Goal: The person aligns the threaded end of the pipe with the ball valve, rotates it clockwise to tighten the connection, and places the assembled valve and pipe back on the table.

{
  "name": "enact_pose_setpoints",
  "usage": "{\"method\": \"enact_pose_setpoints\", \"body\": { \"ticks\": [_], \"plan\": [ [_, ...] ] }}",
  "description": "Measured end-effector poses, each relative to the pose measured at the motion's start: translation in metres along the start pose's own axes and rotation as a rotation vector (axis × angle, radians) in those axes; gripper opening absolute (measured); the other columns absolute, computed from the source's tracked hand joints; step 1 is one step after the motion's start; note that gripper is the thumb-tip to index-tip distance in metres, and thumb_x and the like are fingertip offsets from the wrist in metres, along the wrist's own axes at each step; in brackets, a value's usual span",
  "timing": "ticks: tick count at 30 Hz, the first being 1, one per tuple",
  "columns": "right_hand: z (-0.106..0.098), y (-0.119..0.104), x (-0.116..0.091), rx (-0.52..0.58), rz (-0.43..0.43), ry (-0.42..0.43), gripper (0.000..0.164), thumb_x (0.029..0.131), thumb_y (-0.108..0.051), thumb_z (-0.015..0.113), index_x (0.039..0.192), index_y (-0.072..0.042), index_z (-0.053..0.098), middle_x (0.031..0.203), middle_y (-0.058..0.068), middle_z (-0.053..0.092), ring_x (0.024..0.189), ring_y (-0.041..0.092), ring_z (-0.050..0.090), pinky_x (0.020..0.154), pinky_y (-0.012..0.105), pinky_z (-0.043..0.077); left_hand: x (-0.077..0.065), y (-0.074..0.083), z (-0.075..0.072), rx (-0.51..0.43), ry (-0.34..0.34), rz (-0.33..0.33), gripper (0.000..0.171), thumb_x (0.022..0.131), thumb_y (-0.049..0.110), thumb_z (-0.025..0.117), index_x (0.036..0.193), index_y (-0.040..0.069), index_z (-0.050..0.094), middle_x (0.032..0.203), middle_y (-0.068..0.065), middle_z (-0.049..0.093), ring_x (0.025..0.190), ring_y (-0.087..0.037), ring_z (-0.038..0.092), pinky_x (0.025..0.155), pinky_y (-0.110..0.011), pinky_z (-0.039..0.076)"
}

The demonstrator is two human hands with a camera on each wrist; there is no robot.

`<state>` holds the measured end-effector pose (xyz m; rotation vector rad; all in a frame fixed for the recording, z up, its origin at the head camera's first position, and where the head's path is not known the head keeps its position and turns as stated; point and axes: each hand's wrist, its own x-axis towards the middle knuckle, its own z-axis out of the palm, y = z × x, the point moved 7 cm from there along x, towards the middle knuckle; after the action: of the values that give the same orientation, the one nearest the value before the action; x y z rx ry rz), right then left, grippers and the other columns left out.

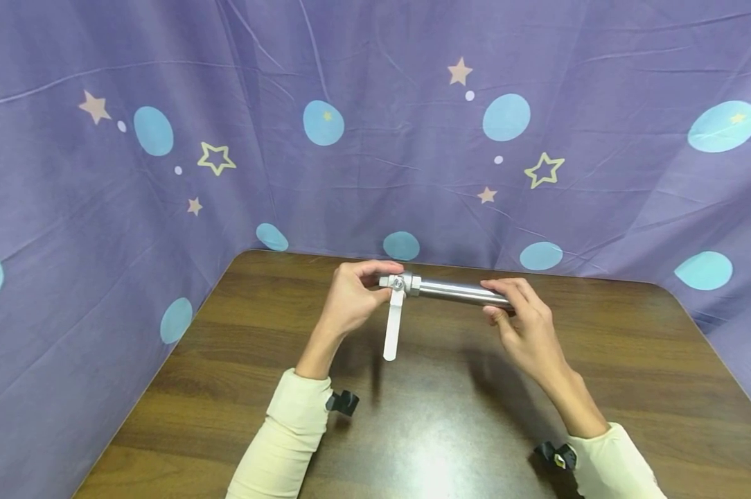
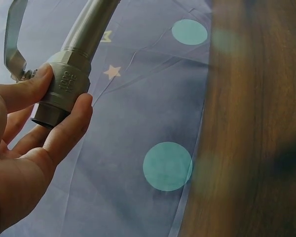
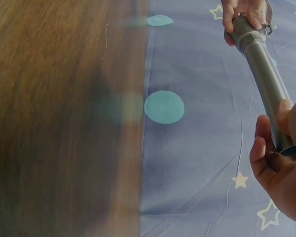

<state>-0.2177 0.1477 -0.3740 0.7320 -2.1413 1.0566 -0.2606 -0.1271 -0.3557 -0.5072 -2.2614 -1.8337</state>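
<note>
A metal ball valve [image 2: 66, 81] with a long flat lever handle [image 1: 392, 333] is joined to a shiny steel pipe [image 1: 453, 291]. Both are held up above the table, the pipe roughly level in the head view. My left hand [image 1: 352, 294] grips the valve body between thumb and fingers, near its hex end. The lever points toward me. At the pipe's other end, my right hand [image 1: 528, 322] pinches the tube with thumb and fingers. In the right wrist view the pipe's open end [image 3: 288, 150] shows between the right thumb and fingers.
Below the hands is a brown wooden table [image 1: 238, 388] with rounded far corners. A purple curtain [image 1: 375, 187] with stars and blue dots hangs behind it and along the sides. Dark wrist mounts [image 1: 343, 403] sit at both sleeves.
</note>
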Motion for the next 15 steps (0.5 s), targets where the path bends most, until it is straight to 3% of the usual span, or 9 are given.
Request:
{"method": "enact_pose_setpoints", "body": {
  "ticks": [8, 15],
  "plan": [
    [-0.0007, -0.0003, 0.0003, -0.040, 0.023, -0.026, 0.042, 0.091, 0.007, 0.077, 0.131, -0.004, 0.072, 0.112, 0.008, 0.070, 0.071, 0.002, 0.063, 0.064, 0.008, 0.053, -0.0001, -0.0009, 0.0011, -0.015, 0.000, 0.010, 0.038, 0.077, -0.021, 0.071, 0.112, -0.008, 0.080, 0.122, -0.024, 0.078, 0.110, -0.033, 0.078, 0.097, -0.039, 0.065],
    [-0.0003, -0.0008, 0.0000, -0.053, 0.023, -0.049, 0.042, 0.094, 0.006, 0.074, 0.133, -0.007, 0.071, 0.099, 0.002, 0.067, 0.067, 0.003, 0.061, 0.062, 0.010, 0.050, 0.0002, 0.0021, 0.0012, -0.022, -0.002, 0.039, 0.037, 0.076, -0.022, 0.069, 0.110, -0.009, 0.080, 0.121, -0.025, 0.078, 0.116, -0.037, 0.075, 0.104, -0.048, 0.062]
  ]
}}
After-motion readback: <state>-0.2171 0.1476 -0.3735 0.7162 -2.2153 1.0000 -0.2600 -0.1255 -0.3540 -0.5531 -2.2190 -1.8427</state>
